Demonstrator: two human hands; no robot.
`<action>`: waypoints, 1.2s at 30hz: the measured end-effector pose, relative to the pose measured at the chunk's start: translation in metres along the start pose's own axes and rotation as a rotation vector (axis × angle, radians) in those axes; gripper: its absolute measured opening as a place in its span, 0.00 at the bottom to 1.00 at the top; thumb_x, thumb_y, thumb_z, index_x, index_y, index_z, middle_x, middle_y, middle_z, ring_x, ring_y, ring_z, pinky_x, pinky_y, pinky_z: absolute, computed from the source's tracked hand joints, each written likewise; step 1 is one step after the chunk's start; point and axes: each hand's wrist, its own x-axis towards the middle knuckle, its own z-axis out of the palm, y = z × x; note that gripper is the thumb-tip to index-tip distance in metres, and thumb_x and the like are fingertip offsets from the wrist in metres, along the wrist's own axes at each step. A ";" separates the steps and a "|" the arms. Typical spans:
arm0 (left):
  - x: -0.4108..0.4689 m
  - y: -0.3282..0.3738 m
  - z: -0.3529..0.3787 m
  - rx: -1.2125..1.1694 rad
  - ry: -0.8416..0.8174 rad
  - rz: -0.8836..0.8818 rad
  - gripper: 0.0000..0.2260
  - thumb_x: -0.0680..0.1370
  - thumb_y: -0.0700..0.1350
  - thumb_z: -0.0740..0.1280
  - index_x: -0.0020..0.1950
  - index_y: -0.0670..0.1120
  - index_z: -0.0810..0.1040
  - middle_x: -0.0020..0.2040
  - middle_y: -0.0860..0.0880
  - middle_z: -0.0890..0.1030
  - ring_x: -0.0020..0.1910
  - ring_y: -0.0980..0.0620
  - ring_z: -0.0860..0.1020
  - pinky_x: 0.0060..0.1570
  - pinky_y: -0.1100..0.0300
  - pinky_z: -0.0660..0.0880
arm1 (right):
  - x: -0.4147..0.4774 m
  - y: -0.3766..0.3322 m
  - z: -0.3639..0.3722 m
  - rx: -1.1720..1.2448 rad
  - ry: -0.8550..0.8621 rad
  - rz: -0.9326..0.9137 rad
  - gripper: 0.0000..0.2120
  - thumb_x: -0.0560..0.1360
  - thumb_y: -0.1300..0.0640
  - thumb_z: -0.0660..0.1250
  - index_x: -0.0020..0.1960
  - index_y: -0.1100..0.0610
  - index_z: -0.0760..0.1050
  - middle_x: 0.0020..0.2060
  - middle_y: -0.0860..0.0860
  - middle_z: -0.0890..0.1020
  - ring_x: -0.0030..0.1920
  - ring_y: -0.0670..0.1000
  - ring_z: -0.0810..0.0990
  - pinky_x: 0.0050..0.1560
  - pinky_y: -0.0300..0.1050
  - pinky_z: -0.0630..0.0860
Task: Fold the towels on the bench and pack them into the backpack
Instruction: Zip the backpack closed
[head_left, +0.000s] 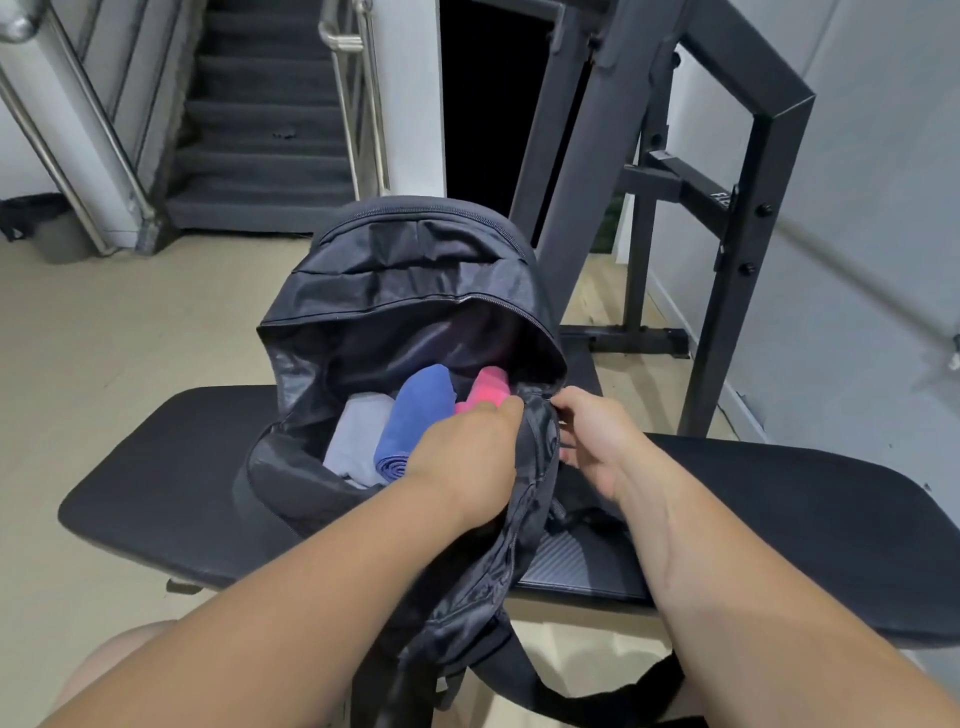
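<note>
Standing open on the padded gym bench (779, 493), the black backpack (415, 270) is seen with three rolled towels packed inside: a grey towel (358, 436), a blue towel (415, 415) beside it, and a pink towel (485, 392) at the right. The opening's rim is gripped by the left hand (467, 452), fingers curled over the fabric just beside the pink towel. The zip edge is pinched between thumb and forefinger of the right hand (597, 441); whether the pull itself is caught cannot be told. The cloth is judged thin, limp and light, so it is best taken at the stiffer zip seam, rim held taut.
</note>
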 end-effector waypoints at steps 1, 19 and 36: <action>0.000 -0.002 0.003 0.018 0.010 0.004 0.22 0.76 0.40 0.68 0.64 0.48 0.61 0.47 0.49 0.76 0.38 0.46 0.78 0.32 0.50 0.78 | 0.000 0.001 -0.001 -0.004 -0.017 0.005 0.07 0.77 0.58 0.62 0.46 0.55 0.79 0.35 0.49 0.81 0.31 0.47 0.75 0.34 0.43 0.70; 0.002 -0.017 -0.010 0.014 0.168 0.119 0.32 0.73 0.57 0.68 0.76 0.55 0.64 0.59 0.52 0.75 0.57 0.48 0.76 0.52 0.51 0.76 | -0.015 -0.028 -0.030 0.000 -0.069 -0.173 0.06 0.80 0.62 0.67 0.44 0.61 0.80 0.31 0.50 0.77 0.29 0.44 0.71 0.30 0.36 0.68; 0.028 0.042 0.003 0.089 0.265 -0.025 0.12 0.76 0.52 0.68 0.49 0.49 0.68 0.47 0.51 0.69 0.48 0.48 0.74 0.38 0.55 0.70 | -0.024 -0.009 -0.027 -0.217 0.037 -0.358 0.15 0.79 0.53 0.69 0.35 0.55 0.75 0.28 0.48 0.75 0.31 0.46 0.74 0.35 0.42 0.71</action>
